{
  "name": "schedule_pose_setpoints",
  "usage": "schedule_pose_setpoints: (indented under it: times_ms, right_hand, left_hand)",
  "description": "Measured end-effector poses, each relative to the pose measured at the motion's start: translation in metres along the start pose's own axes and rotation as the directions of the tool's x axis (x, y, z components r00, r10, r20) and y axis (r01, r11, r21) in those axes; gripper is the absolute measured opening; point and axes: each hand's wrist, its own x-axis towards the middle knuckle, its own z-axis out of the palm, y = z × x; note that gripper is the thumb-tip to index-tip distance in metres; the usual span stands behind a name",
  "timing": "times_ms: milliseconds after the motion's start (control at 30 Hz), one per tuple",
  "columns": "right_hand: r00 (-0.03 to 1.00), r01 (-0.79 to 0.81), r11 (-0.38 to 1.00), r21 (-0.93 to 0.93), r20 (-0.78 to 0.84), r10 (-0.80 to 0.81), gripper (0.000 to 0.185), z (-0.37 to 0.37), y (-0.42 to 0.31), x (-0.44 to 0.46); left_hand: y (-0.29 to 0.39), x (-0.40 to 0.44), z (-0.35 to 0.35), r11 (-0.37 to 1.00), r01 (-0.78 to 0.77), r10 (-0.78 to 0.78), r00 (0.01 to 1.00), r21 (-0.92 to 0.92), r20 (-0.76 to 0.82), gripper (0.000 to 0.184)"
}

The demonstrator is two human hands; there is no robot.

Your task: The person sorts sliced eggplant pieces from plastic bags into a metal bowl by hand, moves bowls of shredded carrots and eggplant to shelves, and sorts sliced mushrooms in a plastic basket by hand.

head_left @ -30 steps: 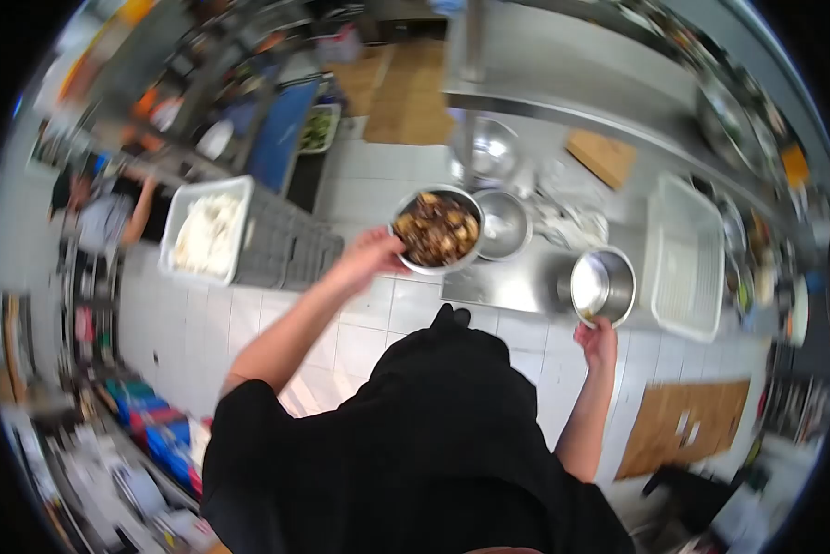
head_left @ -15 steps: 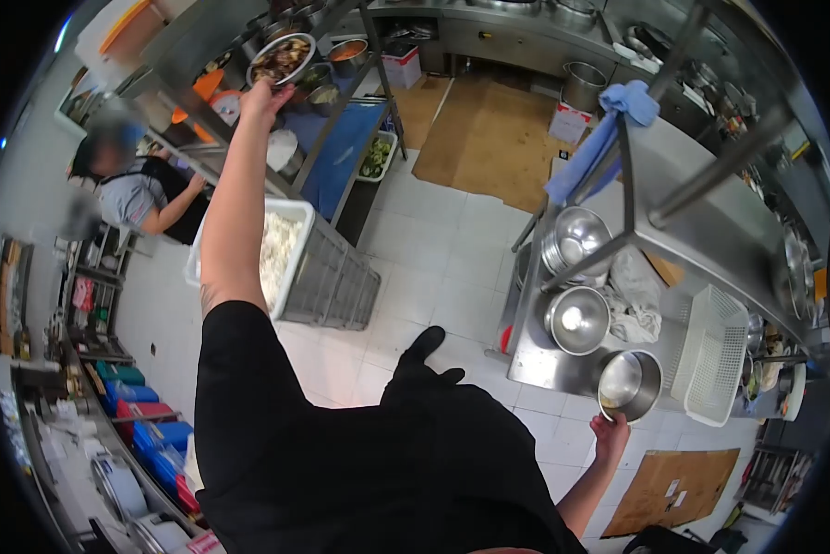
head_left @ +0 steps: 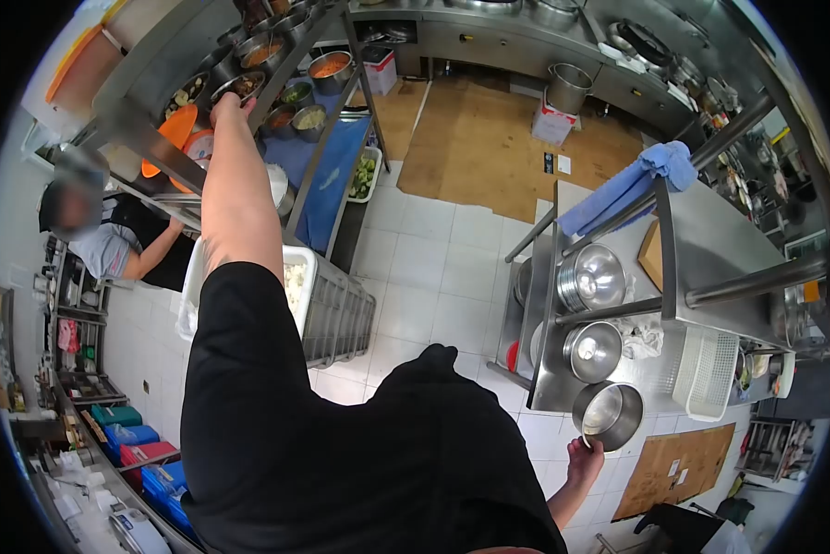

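My left hand [head_left: 233,108] reaches out to the upper shelf, its fingers at the near rim of a metal bowl [head_left: 240,89] of dark chopped food. That bowl sits among other metal food pots, including a pot of orange food [head_left: 263,53]; whether it rests on the shelf I cannot tell. Low on the right, my right hand [head_left: 584,462] grips the rim of a steel pot [head_left: 624,418], its fingers closed on the near edge. The pot is tilted so its inside shows, and looks nearly bare. It is beside the steel table's corner.
Steel bowls [head_left: 592,351] and a white basket [head_left: 708,376] are on the right table [head_left: 549,392]; a blue cloth [head_left: 618,189] hangs from its frame. A tall grey crate [head_left: 341,319] stands left. Behind it is a co-worker [head_left: 110,245]. Cardboard [head_left: 489,138] covers floor ahead.
My left hand has carried the bowl of dark food from in front of the shelf back among the other pots. The right hand and its pot appear slightly lower and further left.
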Motion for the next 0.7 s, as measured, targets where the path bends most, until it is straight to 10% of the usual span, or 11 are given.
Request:
schedule_pose_setpoints:
  times_ms: [500,700]
  right_hand:
    - [0.997,0.018,0.986,0.168,-0.077,-0.005,0.023,-0.048,0.012,-0.009]
    - [1.000,0.001,0.973,0.231,0.029,-0.008,0.022,-0.089,0.001,0.014]
  left_hand:
    - [-0.021,0.059,-0.004,0.989,0.126,-0.140,0.966,0.074,0.216,0.030]
    - [-0.050,0.011,-0.013,0.889,-0.387,0.278,0.880,0.243,0.385,0.045]
